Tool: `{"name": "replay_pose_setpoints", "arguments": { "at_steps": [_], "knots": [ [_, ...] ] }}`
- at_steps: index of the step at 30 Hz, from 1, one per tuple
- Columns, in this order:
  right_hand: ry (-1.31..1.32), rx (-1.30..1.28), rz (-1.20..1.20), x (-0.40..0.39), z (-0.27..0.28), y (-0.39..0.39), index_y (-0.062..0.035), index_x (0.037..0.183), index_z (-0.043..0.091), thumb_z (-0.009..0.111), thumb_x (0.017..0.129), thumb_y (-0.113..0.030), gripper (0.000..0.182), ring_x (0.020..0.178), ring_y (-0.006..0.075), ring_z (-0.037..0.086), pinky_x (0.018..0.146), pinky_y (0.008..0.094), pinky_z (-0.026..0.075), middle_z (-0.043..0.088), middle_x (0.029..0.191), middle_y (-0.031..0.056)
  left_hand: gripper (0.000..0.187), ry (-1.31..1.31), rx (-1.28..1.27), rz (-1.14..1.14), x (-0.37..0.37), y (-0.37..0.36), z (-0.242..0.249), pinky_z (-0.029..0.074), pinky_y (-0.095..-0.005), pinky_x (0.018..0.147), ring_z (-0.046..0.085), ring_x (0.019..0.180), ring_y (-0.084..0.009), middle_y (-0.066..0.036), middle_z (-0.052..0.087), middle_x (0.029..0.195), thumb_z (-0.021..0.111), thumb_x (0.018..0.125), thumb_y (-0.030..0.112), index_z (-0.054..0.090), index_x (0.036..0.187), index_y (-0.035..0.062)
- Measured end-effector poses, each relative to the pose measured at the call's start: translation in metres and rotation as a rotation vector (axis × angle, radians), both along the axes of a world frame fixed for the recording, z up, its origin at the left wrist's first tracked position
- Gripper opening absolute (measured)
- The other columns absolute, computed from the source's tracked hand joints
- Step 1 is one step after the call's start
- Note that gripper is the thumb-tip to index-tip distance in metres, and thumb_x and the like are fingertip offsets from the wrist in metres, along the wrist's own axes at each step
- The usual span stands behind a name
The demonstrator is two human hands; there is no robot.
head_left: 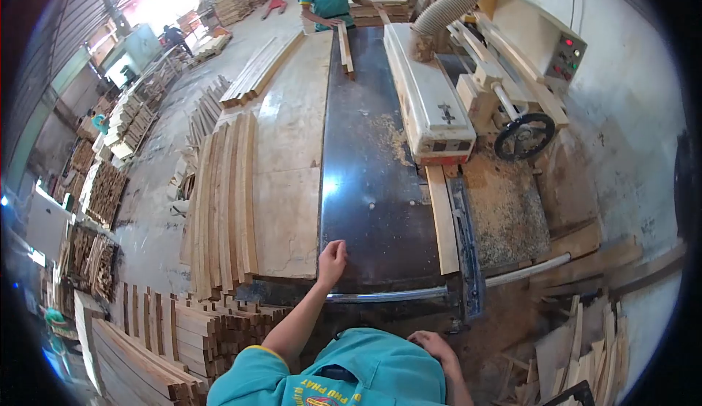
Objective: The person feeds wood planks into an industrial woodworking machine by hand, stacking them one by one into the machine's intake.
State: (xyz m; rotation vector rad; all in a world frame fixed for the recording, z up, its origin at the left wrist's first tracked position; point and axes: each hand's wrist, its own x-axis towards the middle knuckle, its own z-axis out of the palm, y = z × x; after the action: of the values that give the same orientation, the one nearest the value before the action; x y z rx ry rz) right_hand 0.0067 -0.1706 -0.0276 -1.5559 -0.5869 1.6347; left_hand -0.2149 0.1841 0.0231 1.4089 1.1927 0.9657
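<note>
Over the near left part of the dark metal table, my left hand is raised with its fingers curled together; nothing can be made out in it. My right hand is close to my body at the lower right, its fingers partly hidden and hard to read. A light wooden strip lies along the fence rail, its far end under the white machine housing. Several curved wooden strips lie side by side on the plywood surface, left of my left hand.
A co-worker stands at the far end, near another wooden piece. A black handwheel and control panel are on the right. A metal bar crosses the near edge. Stacked wood fills the lower left; offcuts lie lower right.
</note>
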Motion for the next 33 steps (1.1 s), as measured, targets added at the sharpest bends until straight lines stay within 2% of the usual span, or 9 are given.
{"name": "replay_pose_setpoints", "arguments": {
  "at_steps": [2, 7, 15, 17, 21, 28, 30, 32, 33],
  "knots": [
    [-0.117, -0.096, 0.478, -0.007, -0.017, 0.031, -0.0038, 0.118, 0.072, 0.049, 0.104, -0.055, 0.058, 0.109, 0.0265, 0.068, 0.093, 0.0413, 0.054, 0.072, 0.115, 0.0157, 0.027, -0.008, 0.006, 0.066, -0.025, -0.003, 0.002, 0.048, -0.0242, 0.056, 0.059, 0.065, -0.007, -0.001, 0.064, 0.076, 0.061, 0.104, 0.024, 0.068, 0.111, -0.0004],
    [-0.069, -0.273, 0.824, -0.035, -0.015, 0.074, -0.0117, 0.138, 0.064, 0.044, 0.096, -0.075, 0.079, 0.126, 0.0313, 0.06, 0.107, 0.0437, 0.046, 0.065, 0.135, 0.0162, 0.03, -0.074, -0.063, 0.152, -0.059, -0.008, 0.0, 0.046, -0.0238, 0.053, 0.056, 0.06, -0.0068, 0.0, 0.061, 0.072, 0.057, 0.106, 0.028, 0.068, 0.109, -0.0002],
    [-0.225, -0.214, 0.986, -0.049, -0.025, 0.078, -0.0051, 0.148, 0.051, 0.038, 0.1, -0.07, 0.082, 0.133, 0.0267, 0.053, 0.113, 0.042, 0.041, 0.057, 0.145, 0.0162, 0.034, -0.163, -0.088, 0.257, -0.094, -0.017, 0.013, 0.045, -0.0234, 0.049, 0.056, 0.056, -0.0073, -0.003, 0.061, 0.072, 0.051, 0.109, 0.031, 0.066, 0.111, 0.0007],
    [0.051, -0.244, 0.912, -0.054, -0.035, 0.069, -0.0047, 0.144, 0.056, 0.028, 0.097, -0.078, 0.091, 0.142, 0.0367, 0.045, 0.117, 0.0472, 0.036, 0.05, 0.15, 0.0219, 0.035, -0.191, -0.111, 0.293, -0.101, -0.018, 0.006, 0.045, -0.0235, 0.049, 0.056, 0.055, -0.0073, -0.003, 0.061, 0.072, 0.05, 0.109, 0.032, 0.066, 0.111, 0.0011],
    [0.026, -0.206, 1.02, -0.052, -0.025, 0.073, -0.0055, 0.146, 0.054, 0.03, 0.095, -0.08, 0.093, 0.142, 0.0366, 0.045, 0.117, 0.0473, 0.037, 0.048, 0.152, 0.022, 0.035, -0.231, -0.136, 0.351, -0.115, -0.016, 0.001, 0.045, -0.0247, 0.047, 0.055, 0.056, -0.0069, -0.002, 0.059, 0.072, 0.049, 0.109, 0.034, 0.065, 0.11, 0.0023],
    [-0.07, -0.31, 0.877, -0.058, 0.006, 0.066, -0.009, 0.148, 0.052, 0.038, 0.099, -0.072, 0.082, 0.135, 0.0313, 0.052, 0.11, 0.0453, 0.044, 0.053, 0.15, 0.0157, 0.045, -0.315, -0.227, 0.617, -0.156, 0.004, -0.021, 0.048, -0.0299, 0.05, 0.054, 0.056, -0.0141, -0.005, 0.056, 0.076, 0.049, 0.107, 0.046, 0.056, 0.116, 0.0019],
    [0.083, -0.329, 0.848, -0.044, 0.003, 0.068, -0.01, 0.148, 0.053, 0.041, 0.101, -0.068, 0.076, 0.13, 0.0293, 0.055, 0.108, 0.044, 0.045, 0.055, 0.148, 0.0137, 0.052, -0.54, -0.444, 1.023, -0.164, 0.009, -0.005, 0.047, -0.0287, 0.053, 0.056, 0.059, -0.0162, -0.005, 0.056, 0.078, 0.056, 0.101, 0.055, 0.053, 0.108, 0.0035],
    [0.014, -0.176, 0.907, -0.02, -0.033, 0.068, -0.0102, 0.141, 0.06, 0.046, 0.104, -0.059, 0.063, 0.111, 0.0208, 0.06, 0.094, 0.0381, 0.051, 0.064, 0.131, 0.0087, 0.066, -0.623, -0.467, 1.056, -0.191, 0.015, -0.022, 0.049, -0.0337, 0.058, 0.057, 0.065, -0.0198, -0.008, 0.054, 0.084, 0.059, 0.094, 0.066, 0.049, 0.112, 0.0035],
    [0.119, -0.223, 0.747, -0.017, 0.012, 0.068, -0.0097, 0.134, 0.064, 0.048, 0.105, -0.053, 0.054, 0.09, 0.0126, 0.058, 0.077, 0.0311, 0.05, 0.067, 0.108, 0.0025, 0.069, -0.747, -0.528, 1.07, -0.201, 0.018, -0.022, 0.05, -0.0356, 0.06, 0.056, 0.069, -0.0207, -0.008, 0.053, 0.087, 0.059, 0.093, 0.068, 0.049, 0.116, 0.0037]
  ]
}}
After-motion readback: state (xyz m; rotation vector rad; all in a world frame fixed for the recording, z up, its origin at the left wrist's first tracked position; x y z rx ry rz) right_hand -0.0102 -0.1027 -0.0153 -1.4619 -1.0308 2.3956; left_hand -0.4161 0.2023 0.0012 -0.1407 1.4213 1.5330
